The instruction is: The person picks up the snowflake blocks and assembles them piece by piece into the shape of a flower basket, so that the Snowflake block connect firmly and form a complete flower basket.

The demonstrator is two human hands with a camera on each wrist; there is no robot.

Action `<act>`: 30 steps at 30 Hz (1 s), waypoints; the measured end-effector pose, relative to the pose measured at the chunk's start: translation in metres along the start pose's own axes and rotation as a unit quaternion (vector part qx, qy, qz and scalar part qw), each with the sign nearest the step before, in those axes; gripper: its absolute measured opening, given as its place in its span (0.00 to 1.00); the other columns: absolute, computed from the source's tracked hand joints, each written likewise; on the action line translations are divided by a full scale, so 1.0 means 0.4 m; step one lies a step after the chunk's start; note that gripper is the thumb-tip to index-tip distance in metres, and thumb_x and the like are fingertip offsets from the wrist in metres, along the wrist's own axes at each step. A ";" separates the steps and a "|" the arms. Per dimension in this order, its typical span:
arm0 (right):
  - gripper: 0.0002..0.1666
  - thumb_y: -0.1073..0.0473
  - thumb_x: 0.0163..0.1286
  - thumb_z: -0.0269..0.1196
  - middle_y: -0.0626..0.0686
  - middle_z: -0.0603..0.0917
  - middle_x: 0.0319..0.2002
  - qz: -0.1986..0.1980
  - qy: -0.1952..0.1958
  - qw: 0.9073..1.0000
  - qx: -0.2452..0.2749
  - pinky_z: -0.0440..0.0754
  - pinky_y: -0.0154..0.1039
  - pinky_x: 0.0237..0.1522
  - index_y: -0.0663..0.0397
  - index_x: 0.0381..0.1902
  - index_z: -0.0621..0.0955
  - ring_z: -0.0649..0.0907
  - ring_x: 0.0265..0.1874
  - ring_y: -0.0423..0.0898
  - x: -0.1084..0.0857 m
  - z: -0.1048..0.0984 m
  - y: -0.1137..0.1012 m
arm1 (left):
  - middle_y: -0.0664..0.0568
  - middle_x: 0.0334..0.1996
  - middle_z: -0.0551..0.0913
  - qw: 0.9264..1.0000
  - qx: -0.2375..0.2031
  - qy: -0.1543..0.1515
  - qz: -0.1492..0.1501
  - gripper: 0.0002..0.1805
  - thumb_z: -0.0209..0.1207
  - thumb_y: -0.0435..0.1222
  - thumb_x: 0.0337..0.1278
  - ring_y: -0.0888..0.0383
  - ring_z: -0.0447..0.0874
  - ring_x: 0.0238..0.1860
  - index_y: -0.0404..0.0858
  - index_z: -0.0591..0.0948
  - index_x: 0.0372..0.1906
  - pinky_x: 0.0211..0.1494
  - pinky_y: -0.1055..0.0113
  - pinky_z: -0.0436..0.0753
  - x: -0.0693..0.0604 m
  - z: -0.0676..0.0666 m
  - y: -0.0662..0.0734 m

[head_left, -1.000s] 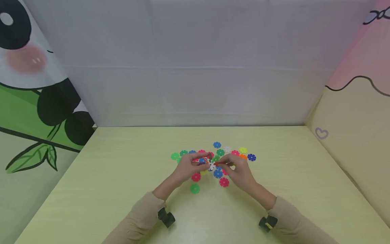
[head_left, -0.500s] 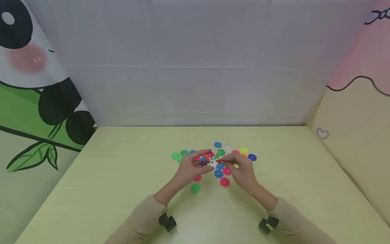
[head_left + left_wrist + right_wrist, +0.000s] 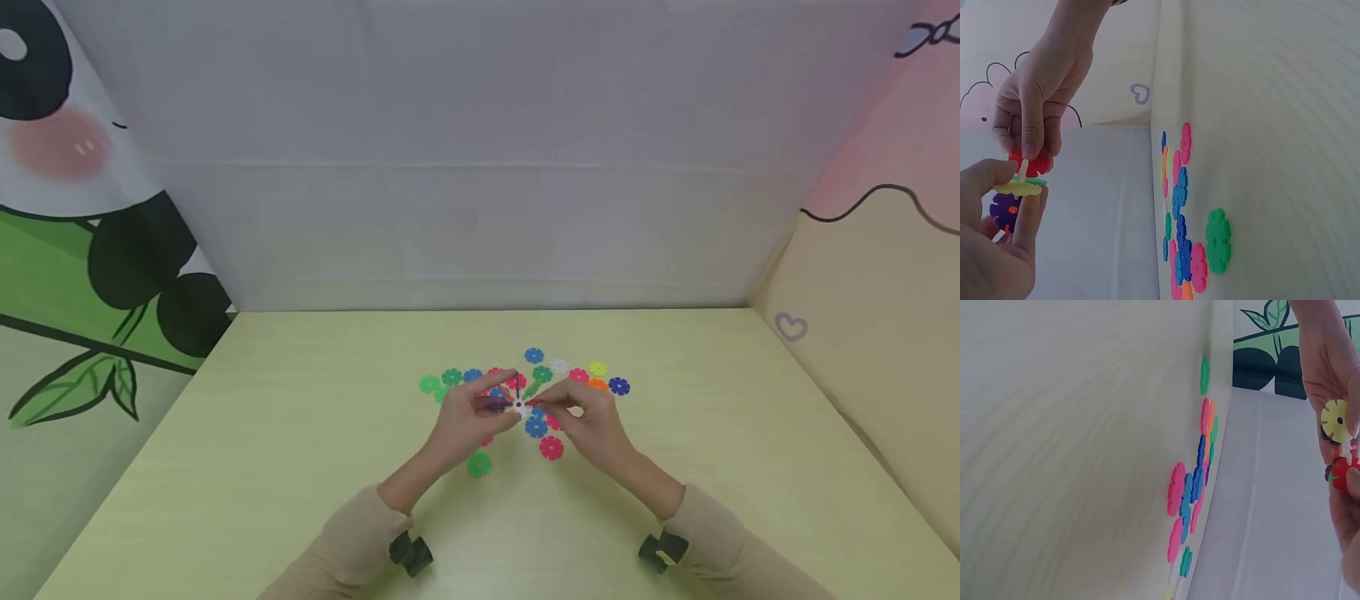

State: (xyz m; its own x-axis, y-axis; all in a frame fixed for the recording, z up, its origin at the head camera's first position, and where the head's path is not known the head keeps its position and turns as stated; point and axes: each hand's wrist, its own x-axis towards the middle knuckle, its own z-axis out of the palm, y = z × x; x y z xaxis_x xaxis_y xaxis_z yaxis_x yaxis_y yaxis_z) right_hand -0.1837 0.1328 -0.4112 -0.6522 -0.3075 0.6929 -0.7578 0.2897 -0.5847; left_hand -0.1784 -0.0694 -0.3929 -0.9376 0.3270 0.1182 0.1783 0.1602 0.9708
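Both hands meet above the scattered discs. My left hand point(image 3: 468, 423) grips a small cluster of joined notched discs; in the left wrist view a yellow disc point(image 3: 1017, 188) lies between its thumb and fingers, with a purple disc point(image 3: 1005, 212) below. A white disc point(image 3: 519, 406) of the cluster shows between the hands in the head view. My right hand point(image 3: 592, 422) pinches a red disc point(image 3: 1035, 164) against the cluster's side. In the right wrist view, the yellow disc point(image 3: 1335, 420) and red disc point(image 3: 1342, 474) are close together, partly covered by fingers.
Loose discs lie flat on the table point(image 3: 315, 467) around and beneath the hands: a green disc point(image 3: 479, 464) nearest the front, a pink disc point(image 3: 551, 447), a blue disc point(image 3: 534, 356) at the back and a dark blue disc point(image 3: 619, 386) at the right. A grey wall stands behind.
The held cluster has turned, bringing its white disc to face the head camera more and a dark disc edge upright. Both hands stay close together in nearly the same place.
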 end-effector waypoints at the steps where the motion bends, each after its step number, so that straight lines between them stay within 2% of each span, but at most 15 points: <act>1: 0.14 0.80 0.51 0.69 0.59 0.89 0.31 0.008 -0.013 1.000 -0.001 0.85 0.25 0.38 0.65 0.35 0.84 0.89 0.31 0.50 0.001 -0.005 0.000 | 0.36 0.63 0.77 1.000 0.006 -0.003 0.001 0.30 0.65 0.27 0.55 0.38 0.85 0.53 0.31 0.75 0.65 0.50 0.60 0.88 0.000 -0.002 -0.001; 3: 0.14 0.78 0.53 0.69 0.60 0.89 0.33 0.033 -0.041 0.999 -0.005 0.87 0.29 0.39 0.65 0.37 0.83 0.89 0.33 0.50 0.004 -0.019 0.003 | 0.37 0.64 0.77 1.000 0.018 -0.002 -0.004 0.30 0.65 0.28 0.55 0.38 0.85 0.54 0.33 0.75 0.65 0.49 0.61 0.88 0.000 -0.008 -0.006; 6: 0.14 0.73 0.56 0.70 0.62 0.89 0.39 0.102 -0.076 0.992 -0.016 0.88 0.34 0.41 0.66 0.41 0.83 0.89 0.37 0.53 0.011 -0.051 0.023 | 0.40 0.65 0.76 0.999 0.028 0.003 -0.024 0.30 0.66 0.29 0.56 0.39 0.85 0.54 0.35 0.75 0.66 0.45 0.62 0.89 0.001 -0.020 -0.016; 9: 0.16 0.69 0.59 0.69 0.65 0.87 0.44 0.190 -0.091 0.977 -0.041 0.88 0.35 0.42 0.67 0.47 0.82 0.87 0.41 0.57 0.018 -0.104 0.068 | 0.41 0.66 0.75 0.999 0.027 0.010 -0.045 0.30 0.66 0.29 0.55 0.41 0.86 0.54 0.38 0.76 0.65 0.42 0.61 0.89 0.002 -0.034 -0.025; 13: 0.18 0.68 0.63 0.67 0.67 0.86 0.46 0.259 -0.100 0.956 -0.096 0.87 0.35 0.42 0.70 0.51 0.81 0.85 0.43 0.58 0.021 -0.185 0.154 | 0.41 0.66 0.76 0.998 0.032 0.014 -0.044 0.29 0.66 0.29 0.55 0.41 0.86 0.53 0.37 0.77 0.65 0.41 0.63 0.89 0.004 -0.050 -0.030; 16: 0.17 0.67 0.65 0.66 0.68 0.85 0.46 0.291 -0.121 0.939 -0.136 0.84 0.33 0.39 0.71 0.50 0.81 0.84 0.43 0.58 0.014 -0.231 0.213 | 0.40 0.66 0.76 0.998 0.037 0.018 -0.040 0.29 0.66 0.29 0.55 0.40 0.86 0.53 0.36 0.77 0.64 0.40 0.68 0.88 0.003 -0.057 -0.031; 19: 0.17 0.66 0.65 0.65 0.68 0.85 0.44 0.311 -0.157 0.925 -0.153 0.79 0.31 0.36 0.72 0.49 0.81 0.82 0.41 0.57 0.005 -0.256 0.254 | 0.40 0.66 0.75 0.998 0.033 0.021 -0.049 0.29 0.66 0.29 0.55 0.41 0.86 0.54 0.36 0.76 0.65 0.40 0.69 0.87 0.001 -0.061 -0.031; 22: 0.17 0.66 0.63 0.66 0.68 0.85 0.41 0.317 -0.187 0.917 -0.156 0.80 0.34 0.36 0.73 0.47 0.82 0.82 0.39 0.56 -0.002 -0.264 0.281 | 0.40 0.67 0.74 0.998 0.031 0.025 -0.059 0.29 0.66 0.29 0.55 0.41 0.86 0.54 0.36 0.76 0.65 0.39 0.67 0.88 0.000 -0.063 -0.030; 24: 0.18 0.65 0.63 0.67 0.67 0.85 0.41 0.322 -0.202 0.910 -0.163 0.82 0.39 0.39 0.73 0.47 0.82 0.82 0.39 0.55 -0.004 -0.266 0.294 | 0.39 0.67 0.74 0.997 0.030 0.026 -0.060 0.29 0.66 0.28 0.55 0.41 0.86 0.54 0.35 0.76 0.65 0.39 0.64 0.88 0.000 -0.064 -0.029; 28: 0.19 0.63 0.62 0.69 0.66 0.85 0.44 0.358 -0.229 0.890 -0.165 0.84 0.48 0.48 0.71 0.48 0.83 0.82 0.42 0.56 -0.004 -0.261 0.308 | 0.38 0.67 0.74 0.997 0.031 0.024 -0.066 0.29 0.66 0.29 0.56 0.42 0.86 0.53 0.35 0.77 0.64 0.40 0.61 0.88 -0.002 -0.066 -0.027; 30: 0.19 0.63 0.62 0.69 0.66 0.85 0.45 0.369 -0.238 0.884 -0.161 0.84 0.50 0.50 0.70 0.48 0.83 0.82 0.43 0.56 -0.002 -0.258 0.310 | 0.38 0.67 0.74 0.997 0.031 0.024 -0.069 0.28 0.66 0.29 0.56 0.42 0.87 0.52 0.36 0.77 0.64 0.41 0.60 0.88 -0.003 -0.067 -0.028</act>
State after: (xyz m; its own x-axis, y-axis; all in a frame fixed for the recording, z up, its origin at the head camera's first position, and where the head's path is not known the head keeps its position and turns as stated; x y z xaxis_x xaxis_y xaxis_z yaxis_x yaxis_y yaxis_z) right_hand -0.2751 0.2623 -0.4407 -0.9591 -0.2525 -0.1276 -0.1280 0.7894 -0.6004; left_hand -0.1873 -0.0965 -0.3982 -0.9674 0.2532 -0.0036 0.0640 0.2582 0.9640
